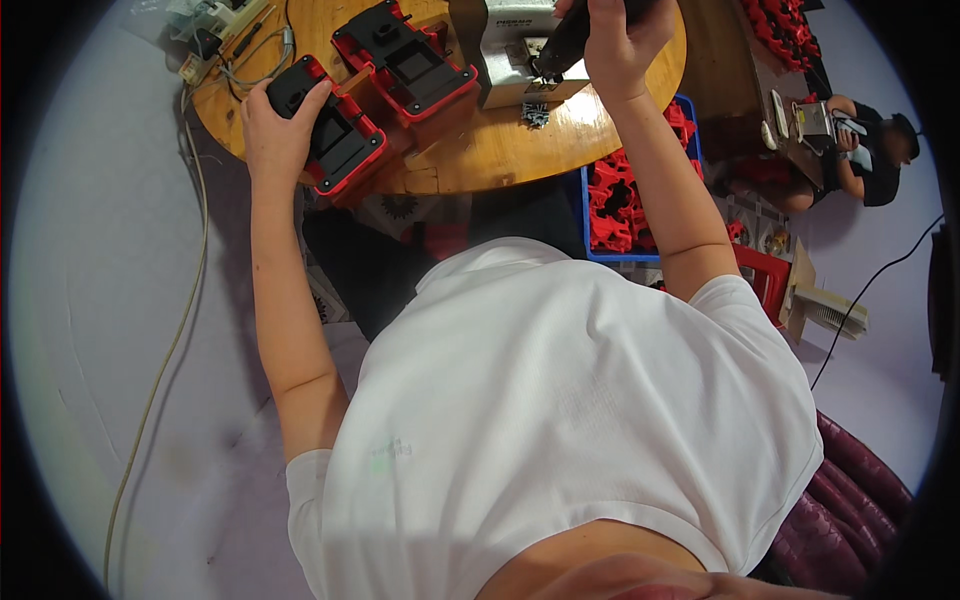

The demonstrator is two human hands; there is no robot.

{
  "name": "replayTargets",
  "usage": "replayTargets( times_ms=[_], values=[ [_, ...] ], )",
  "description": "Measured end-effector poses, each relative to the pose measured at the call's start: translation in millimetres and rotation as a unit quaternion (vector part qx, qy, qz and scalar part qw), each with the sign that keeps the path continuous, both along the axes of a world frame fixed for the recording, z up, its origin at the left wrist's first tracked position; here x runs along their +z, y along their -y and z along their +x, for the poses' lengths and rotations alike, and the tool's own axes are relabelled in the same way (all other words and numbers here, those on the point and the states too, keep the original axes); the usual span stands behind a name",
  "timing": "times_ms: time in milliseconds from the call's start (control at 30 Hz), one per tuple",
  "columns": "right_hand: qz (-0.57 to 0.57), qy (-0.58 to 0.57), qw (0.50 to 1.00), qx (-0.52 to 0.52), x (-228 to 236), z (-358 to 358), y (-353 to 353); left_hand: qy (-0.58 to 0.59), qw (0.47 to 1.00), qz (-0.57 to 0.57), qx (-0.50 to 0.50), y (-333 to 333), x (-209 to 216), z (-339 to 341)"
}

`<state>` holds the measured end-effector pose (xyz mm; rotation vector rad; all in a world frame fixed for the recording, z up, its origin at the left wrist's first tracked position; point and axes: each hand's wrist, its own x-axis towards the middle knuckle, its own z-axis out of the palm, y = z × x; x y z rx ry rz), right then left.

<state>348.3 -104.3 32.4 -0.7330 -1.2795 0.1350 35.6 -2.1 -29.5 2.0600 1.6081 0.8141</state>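
My left hand (278,138) grips the upper end of a red and black plastic housing (345,150), thumb on its black face and fingers round the outer edge. Just right of it lies a second housing of the same kind (420,75), which no hand touches. My right hand (622,55) is closed round a black power screwdriver (567,45). The tool's tip points down-left at the front opening of a silver metal screw feeder (505,85); whether it touches a screw is too small to tell. A small pile of screws (535,116) lies before the feeder.
The round wooden table (480,165) carries cables and a power strip (195,65) at its left. Below its right edge stands a blue crate (588,230) of red plastic parts (612,205). At far right, another person (880,160) sits by a second table.
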Motion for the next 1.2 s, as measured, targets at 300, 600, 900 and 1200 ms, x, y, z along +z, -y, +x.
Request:
replayTargets(
  times_ms=[300, 600, 900, 1200],
  values=[
    [-0.146, -0.128, 0.977, 0.092, 55, -38, -33, 0.003, 0.998, 0.037, -0.052, -6, -8, -13],
    [0.024, -0.165, 0.954, 0.248, 71, -193, -109, 0.246, 0.95, -0.182, -0.062, -2, -5, -27],
    [0.061, -0.084, 0.96, 0.259, 38, -213, -152, 0.164, 0.97, -0.178, -0.037, -1, 0, -23],
    [0.061, -0.024, 0.966, 0.25, 34, -226, -151, 0.195, 0.963, -0.179, -0.045, 2, 0, -25]
  ],
)
